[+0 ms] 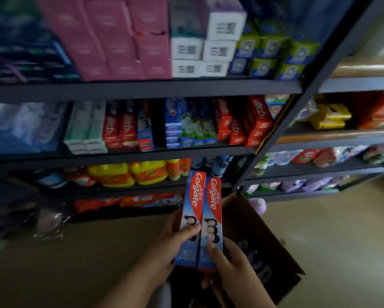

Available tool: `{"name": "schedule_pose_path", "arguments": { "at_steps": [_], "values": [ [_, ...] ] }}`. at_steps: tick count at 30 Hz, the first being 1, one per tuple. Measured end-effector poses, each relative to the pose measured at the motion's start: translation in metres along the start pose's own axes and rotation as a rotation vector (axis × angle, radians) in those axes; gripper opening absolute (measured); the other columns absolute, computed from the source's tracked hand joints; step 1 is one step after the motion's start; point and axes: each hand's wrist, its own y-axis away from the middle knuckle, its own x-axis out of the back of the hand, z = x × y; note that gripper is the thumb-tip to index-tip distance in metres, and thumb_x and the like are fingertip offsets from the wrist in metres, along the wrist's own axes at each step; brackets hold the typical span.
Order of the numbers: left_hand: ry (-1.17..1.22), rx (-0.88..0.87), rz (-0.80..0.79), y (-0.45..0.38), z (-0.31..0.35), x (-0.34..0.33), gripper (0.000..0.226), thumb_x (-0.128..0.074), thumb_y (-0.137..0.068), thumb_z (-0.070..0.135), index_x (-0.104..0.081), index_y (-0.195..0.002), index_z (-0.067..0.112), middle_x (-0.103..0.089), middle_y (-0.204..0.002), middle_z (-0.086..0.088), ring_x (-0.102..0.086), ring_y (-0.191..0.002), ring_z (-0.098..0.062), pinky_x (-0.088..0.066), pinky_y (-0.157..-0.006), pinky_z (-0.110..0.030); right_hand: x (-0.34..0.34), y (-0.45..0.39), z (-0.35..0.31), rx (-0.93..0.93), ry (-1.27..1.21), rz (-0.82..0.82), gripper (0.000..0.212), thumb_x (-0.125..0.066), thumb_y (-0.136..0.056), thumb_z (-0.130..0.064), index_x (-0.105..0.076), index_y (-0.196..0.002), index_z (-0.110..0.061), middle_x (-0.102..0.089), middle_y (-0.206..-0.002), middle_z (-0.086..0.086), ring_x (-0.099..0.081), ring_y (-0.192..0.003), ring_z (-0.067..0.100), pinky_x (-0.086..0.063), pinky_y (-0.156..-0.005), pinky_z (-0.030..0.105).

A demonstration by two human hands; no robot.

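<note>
Two blue and red Colgate toothpaste boxes are held upright side by side in front of the shelves. My left hand (172, 243) grips the left toothpaste box (193, 210), thumb across its front. My right hand (231, 267) grips the right toothpaste box (213, 218) near its lower end, thumb on the front. Both boxes touch along their long edges. Below and right of my hands is an open brown cardboard carton (259, 232) with dark items inside.
A dark metal shelf rack (142, 88) fills the view. The middle shelf holds rows of toothpaste boxes (186, 123). Yellow and orange bottles (128, 174) stand below. Pink and white cartons (124, 36) sit on top. A second rack (333, 138) stands at the right. Tan floor lies beneath.
</note>
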Motion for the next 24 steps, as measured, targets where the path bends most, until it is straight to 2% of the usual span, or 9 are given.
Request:
{"name": "schedule_pose_path", "arguments": {
  "at_steps": [1, 4, 7, 9, 13, 15, 18, 20, 24],
  "values": [
    [0.042, -0.021, 0.005, 0.001, 0.001, 0.008, 0.041, -0.073, -0.076, 0.015, -0.057, -0.110, 0.032, -0.075, -0.096, -0.004, -0.072, -0.089, -0.029, -0.056, -0.081, -0.051, -0.007, 0.003, -0.010, 0.040, 0.007, -0.077, 0.020, -0.060, -0.092, -0.030, -0.059, -0.110, -0.021, -0.075, -0.089, 0.003, -0.063, -0.064, 0.029, -0.050, -0.065, 0.041],
    [0.084, -0.063, 0.079, 0.011, 0.009, 0.029, 0.039, -0.066, -0.085, 0.013, -0.055, -0.120, 0.027, -0.074, -0.101, -0.007, -0.072, -0.088, -0.029, -0.059, -0.070, -0.045, -0.032, -0.006, -0.030, 0.042, 0.090, -0.145, 0.026, -0.063, -0.090, -0.024, -0.058, -0.115, -0.017, -0.075, -0.092, 0.005, -0.063, -0.074, 0.034, -0.049, -0.069, 0.044],
    [0.110, -0.089, 0.133, 0.019, 0.016, 0.053, 0.033, -0.058, -0.091, 0.009, -0.056, -0.120, 0.024, -0.074, -0.096, -0.008, -0.073, -0.080, -0.028, -0.056, -0.055, -0.035, -0.051, -0.009, -0.044, 0.034, 0.174, -0.254, 0.031, -0.065, -0.089, -0.026, -0.055, -0.118, -0.020, -0.075, -0.096, 0.002, -0.064, -0.069, 0.026, -0.050, -0.066, 0.038],
    [0.124, -0.101, 0.183, 0.024, 0.023, 0.071, 0.031, -0.057, -0.091, 0.007, -0.058, -0.118, 0.021, -0.074, -0.090, -0.009, -0.073, -0.074, -0.027, -0.055, -0.052, -0.034, -0.065, -0.013, -0.051, 0.054, 0.202, -0.281, 0.027, -0.064, -0.089, -0.024, -0.055, -0.114, -0.024, -0.076, -0.094, -0.002, -0.064, -0.062, 0.019, -0.051, -0.063, 0.033],
    [0.146, -0.099, 0.246, 0.031, 0.039, 0.110, 0.031, -0.064, -0.089, 0.017, -0.056, -0.118, 0.016, -0.070, -0.101, -0.014, -0.070, -0.082, -0.031, -0.055, -0.062, -0.037, -0.095, -0.021, -0.066, 0.043, 0.172, -0.251, 0.027, -0.063, -0.090, -0.021, -0.055, -0.116, -0.023, -0.076, -0.093, -0.001, -0.066, -0.063, 0.017, -0.053, -0.069, 0.035],
    [0.156, -0.137, 0.295, 0.034, 0.051, 0.131, 0.028, -0.066, -0.087, 0.015, -0.055, -0.113, 0.014, -0.068, -0.098, -0.014, -0.068, -0.083, -0.031, -0.053, -0.065, -0.038, -0.110, -0.027, -0.075, 0.021, 0.141, -0.198, 0.027, -0.065, -0.089, -0.022, -0.056, -0.114, -0.018, -0.075, -0.093, 0.003, -0.068, -0.063, 0.017, -0.054, -0.067, 0.031],
    [0.167, -0.208, 0.303, 0.036, 0.069, 0.161, 0.020, -0.067, -0.084, 0.014, -0.059, -0.102, 0.015, -0.072, -0.080, -0.011, -0.070, -0.068, -0.027, -0.053, -0.056, -0.036, -0.127, -0.041, -0.087, 0.067, 0.151, -0.159, 0.018, -0.064, -0.090, -0.022, -0.060, -0.105, -0.015, -0.073, -0.086, 0.004, -0.066, -0.060, 0.013, -0.053, -0.059, 0.023],
    [0.195, -0.229, 0.279, 0.037, 0.080, 0.179, 0.024, -0.066, -0.083, 0.016, -0.060, -0.106, 0.014, -0.074, -0.081, -0.012, -0.071, -0.066, -0.024, -0.053, -0.048, -0.031, -0.139, -0.051, -0.097, 0.075, 0.165, -0.129, 0.022, -0.063, -0.090, -0.023, -0.062, -0.107, -0.011, -0.072, -0.081, 0.006, -0.065, -0.058, 0.012, -0.050, -0.053, 0.020],
    [0.228, -0.248, 0.241, 0.030, 0.098, 0.204, 0.021, -0.062, -0.086, 0.015, -0.062, -0.107, 0.014, -0.074, -0.078, -0.009, -0.071, -0.066, -0.021, -0.050, -0.042, -0.028, -0.158, -0.072, -0.106, 0.045, 0.146, -0.057, 0.033, -0.062, -0.090, -0.031, -0.057, -0.118, -0.015, -0.072, -0.096, 0.007, -0.066, -0.065, 0.012, -0.048, -0.054, 0.019]
  ]
}}
